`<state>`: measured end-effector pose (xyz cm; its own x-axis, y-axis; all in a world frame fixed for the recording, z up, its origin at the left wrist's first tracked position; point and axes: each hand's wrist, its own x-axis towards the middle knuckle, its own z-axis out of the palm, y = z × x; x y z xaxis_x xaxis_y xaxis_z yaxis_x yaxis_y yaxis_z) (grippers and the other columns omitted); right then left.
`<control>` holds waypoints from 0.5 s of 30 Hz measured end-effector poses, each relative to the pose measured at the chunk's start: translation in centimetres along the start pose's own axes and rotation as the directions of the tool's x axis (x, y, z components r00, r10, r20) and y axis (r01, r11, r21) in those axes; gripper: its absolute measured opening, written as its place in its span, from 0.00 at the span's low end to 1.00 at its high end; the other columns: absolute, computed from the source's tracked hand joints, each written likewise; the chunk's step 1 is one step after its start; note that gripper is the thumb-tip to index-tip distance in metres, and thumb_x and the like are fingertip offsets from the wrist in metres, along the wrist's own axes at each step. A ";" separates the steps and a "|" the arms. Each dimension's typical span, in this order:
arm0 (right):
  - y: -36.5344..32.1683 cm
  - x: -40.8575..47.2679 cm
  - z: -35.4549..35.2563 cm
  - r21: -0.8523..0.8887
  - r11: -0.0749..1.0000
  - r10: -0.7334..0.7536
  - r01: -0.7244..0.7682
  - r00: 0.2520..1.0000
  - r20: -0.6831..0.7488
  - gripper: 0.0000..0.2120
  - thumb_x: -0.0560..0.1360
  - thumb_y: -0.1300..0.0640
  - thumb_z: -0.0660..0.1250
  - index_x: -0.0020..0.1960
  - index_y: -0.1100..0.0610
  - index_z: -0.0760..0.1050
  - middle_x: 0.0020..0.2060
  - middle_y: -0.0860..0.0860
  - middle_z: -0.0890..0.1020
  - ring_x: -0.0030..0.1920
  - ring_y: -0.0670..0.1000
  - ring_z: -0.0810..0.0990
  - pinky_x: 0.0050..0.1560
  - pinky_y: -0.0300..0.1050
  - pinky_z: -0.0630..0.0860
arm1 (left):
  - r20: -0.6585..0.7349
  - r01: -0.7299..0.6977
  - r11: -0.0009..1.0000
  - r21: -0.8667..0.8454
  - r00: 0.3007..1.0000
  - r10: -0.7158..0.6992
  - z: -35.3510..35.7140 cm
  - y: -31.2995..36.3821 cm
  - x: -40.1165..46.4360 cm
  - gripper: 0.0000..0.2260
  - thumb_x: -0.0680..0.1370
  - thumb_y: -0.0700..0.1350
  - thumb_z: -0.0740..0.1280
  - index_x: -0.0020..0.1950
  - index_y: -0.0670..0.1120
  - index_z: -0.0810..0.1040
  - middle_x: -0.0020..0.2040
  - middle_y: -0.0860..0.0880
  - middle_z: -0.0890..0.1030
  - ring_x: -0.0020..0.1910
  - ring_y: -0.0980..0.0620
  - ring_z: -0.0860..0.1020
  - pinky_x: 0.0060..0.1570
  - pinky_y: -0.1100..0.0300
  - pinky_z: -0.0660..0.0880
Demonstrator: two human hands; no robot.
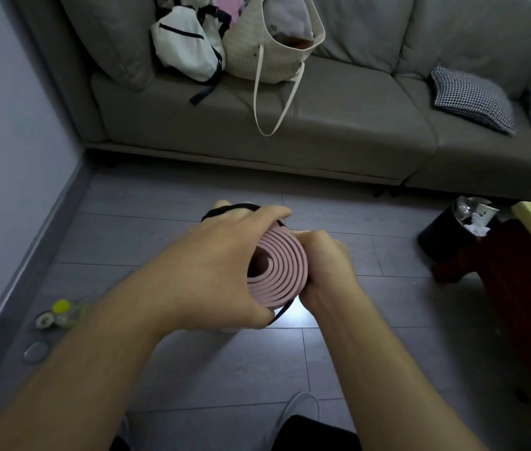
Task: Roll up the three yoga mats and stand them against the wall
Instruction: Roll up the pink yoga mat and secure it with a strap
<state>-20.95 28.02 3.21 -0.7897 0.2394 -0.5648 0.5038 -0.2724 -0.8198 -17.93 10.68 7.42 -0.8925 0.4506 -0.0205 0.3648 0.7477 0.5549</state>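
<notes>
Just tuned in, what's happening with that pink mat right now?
A person grips a rolled pink foam yoga mat end-on with both hands: left hand wrapped over its side, right hand clasping the other. A black strap loops round the roll. It is held above the grey plank floor, not yet at the wall.

No readable text, label, brand, number or sign shows on anything in this view
</notes>
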 end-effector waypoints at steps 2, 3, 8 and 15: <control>0.3 0.2 -0.2 -0.014 1.000 0.011 -0.011 1.000 -0.024 0.03 0.70 0.71 0.68 0.42 0.66 0.78 0.35 0.60 0.80 0.37 0.61 0.77 0.40 0.55 0.74 | 0.041 0.013 0.991 -0.137 0.999 -0.008 -1.0 -0.6 -0.3 0.43 0.63 0.59 0.83 0.75 0.65 0.68 0.65 0.64 0.74 0.67 0.61 0.72 0.62 0.58 0.76; 0.4 0.5 -0.5 -0.018 1.000 0.013 -0.014 0.999 -0.046 0.07 0.70 0.71 0.67 0.37 0.62 0.74 0.32 0.58 0.76 0.35 0.60 0.74 0.36 0.52 0.72 | 0.024 0.058 0.938 -0.341 0.998 -0.053 -1.4 -1.1 -0.4 0.36 0.66 0.58 0.83 0.71 0.64 0.73 0.64 0.63 0.77 0.65 0.61 0.77 0.61 0.59 0.77; 0.7 1.5 -1.6 0.024 1.000 0.004 0.000 0.991 -0.136 0.14 0.67 0.72 0.61 0.34 0.54 0.65 0.31 0.54 0.65 0.34 0.54 0.64 0.34 0.50 0.62 | 0.035 0.335 0.598 -0.728 0.890 -0.455 1.6 -4.2 0.4 0.07 0.85 0.51 0.65 0.58 0.56 0.83 0.57 0.55 0.85 0.56 0.58 0.84 0.67 0.48 0.77; 0.9 2.1 -1.7 0.061 0.998 -0.025 0.035 0.989 -0.146 0.11 0.69 0.73 0.61 0.40 0.58 0.69 0.32 0.55 0.66 0.33 0.54 0.65 0.34 0.49 0.63 | 0.089 0.410 0.551 -0.727 0.851 -0.517 1.4 -3.5 0.9 0.16 0.86 0.54 0.62 0.52 0.44 0.82 0.46 0.44 0.86 0.45 0.46 0.85 0.43 0.50 0.84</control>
<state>-21.53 29.85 1.16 -0.7427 0.3795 -0.5516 0.4540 -0.3202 -0.8315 -19.62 9.16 4.35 -0.9249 0.0405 -0.3781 -0.3580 0.2424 0.9017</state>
